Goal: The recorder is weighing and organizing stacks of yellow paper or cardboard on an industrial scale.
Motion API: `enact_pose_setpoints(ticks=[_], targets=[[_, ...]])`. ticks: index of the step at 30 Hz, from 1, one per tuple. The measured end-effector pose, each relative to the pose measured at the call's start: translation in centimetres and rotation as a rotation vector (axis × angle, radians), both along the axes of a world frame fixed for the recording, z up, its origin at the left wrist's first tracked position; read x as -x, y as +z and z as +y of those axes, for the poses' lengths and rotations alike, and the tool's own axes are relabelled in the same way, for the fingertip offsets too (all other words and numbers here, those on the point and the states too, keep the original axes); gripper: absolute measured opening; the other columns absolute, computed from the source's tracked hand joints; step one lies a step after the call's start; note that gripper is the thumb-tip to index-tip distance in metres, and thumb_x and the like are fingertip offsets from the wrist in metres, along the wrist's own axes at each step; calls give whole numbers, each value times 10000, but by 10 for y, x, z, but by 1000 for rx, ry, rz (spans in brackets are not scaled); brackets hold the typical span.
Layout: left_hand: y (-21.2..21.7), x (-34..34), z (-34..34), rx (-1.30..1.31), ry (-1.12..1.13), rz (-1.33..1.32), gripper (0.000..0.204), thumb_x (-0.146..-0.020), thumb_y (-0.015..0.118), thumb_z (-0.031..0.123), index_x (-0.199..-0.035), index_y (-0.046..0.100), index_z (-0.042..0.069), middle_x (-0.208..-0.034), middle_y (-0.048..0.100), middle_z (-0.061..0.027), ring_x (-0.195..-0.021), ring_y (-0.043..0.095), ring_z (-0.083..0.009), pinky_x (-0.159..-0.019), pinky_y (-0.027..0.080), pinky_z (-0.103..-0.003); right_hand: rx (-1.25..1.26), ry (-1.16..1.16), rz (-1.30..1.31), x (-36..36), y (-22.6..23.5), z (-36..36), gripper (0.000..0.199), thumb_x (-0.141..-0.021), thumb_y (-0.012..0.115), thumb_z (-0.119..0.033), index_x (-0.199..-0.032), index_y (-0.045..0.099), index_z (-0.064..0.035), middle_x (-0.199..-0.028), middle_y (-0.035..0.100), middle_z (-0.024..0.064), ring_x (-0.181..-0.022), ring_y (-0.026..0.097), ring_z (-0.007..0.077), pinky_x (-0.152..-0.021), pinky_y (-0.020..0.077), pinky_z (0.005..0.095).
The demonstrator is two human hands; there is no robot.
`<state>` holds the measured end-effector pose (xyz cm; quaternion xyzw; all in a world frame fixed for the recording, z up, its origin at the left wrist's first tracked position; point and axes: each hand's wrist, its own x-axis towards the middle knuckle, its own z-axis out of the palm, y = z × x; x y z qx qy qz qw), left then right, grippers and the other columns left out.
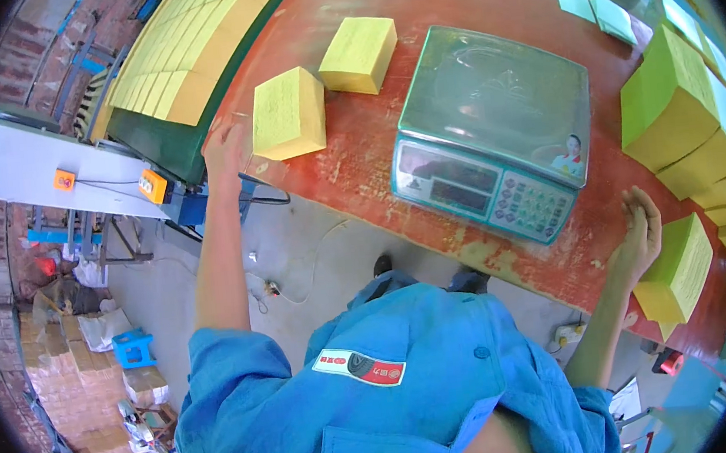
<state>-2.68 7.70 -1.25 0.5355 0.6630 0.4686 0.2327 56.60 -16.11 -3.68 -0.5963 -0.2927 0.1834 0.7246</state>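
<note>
My left hand [226, 152] is over the left edge of the red table, fingers stretched out and holding nothing. Just right of it stands a block of yellow paper sheets [287, 116], apart from the fingers. A second yellow paper block [359, 55] lies behind that one. In the middle sits a digital weighing scale [492, 118] with a bare flat pan, its keypad and display facing me. Near the table's right front, my right hand [641, 230] hangs half curled with nothing in it. Close beside it is another yellow paper block [678, 275], tilted in view.
Many yellow paper blocks lie in rows on a green conveyor [154, 142] at far left. Tall yellow stacks [675, 109] line the table's right side, with pale blue cards [596, 12] behind. Cartons [91, 401] and a blue stool [133, 348] stand on the floor at left.
</note>
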Motion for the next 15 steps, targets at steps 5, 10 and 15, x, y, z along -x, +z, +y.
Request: enact_pose_setpoints(ticks=[5, 10, 15], targets=[[-37, 35, 56, 404, -360, -557, 351, -895, 655, 278, -1127, 601, 21, -1111, 645, -65, -957, 635, -171, -786, 516, -299, 65, 468, -203, 167, 48, 13, 215, -899, 494, 15, -1052, 645, 24, -986, 663, 105, -964, 623, 167, -834, 491, 289], [-54, 7, 64, 469, -463, -660, 423, -861, 709, 215, -1197, 541, 22, -1126, 647, -90, -997, 636, -187, -838, 510, -329, 195, 812, 77, 309, 2, 40, 390, -922, 528, -31, -1307, 496, 19, -1190, 608, 126, -1080, 594, 191, -911, 478, 313], [-62, 22, 53, 432, -500, -611, 451, -860, 708, 185, -1235, 519, 20, -1129, 644, -96, -1026, 630, -184, -883, 500, -341, 176, 649, -53, 381, -26, 117, 496, -948, 567, -195, -1360, 425, 43, -1289, 555, 205, -1165, 566, 253, -944, 463, 343]])
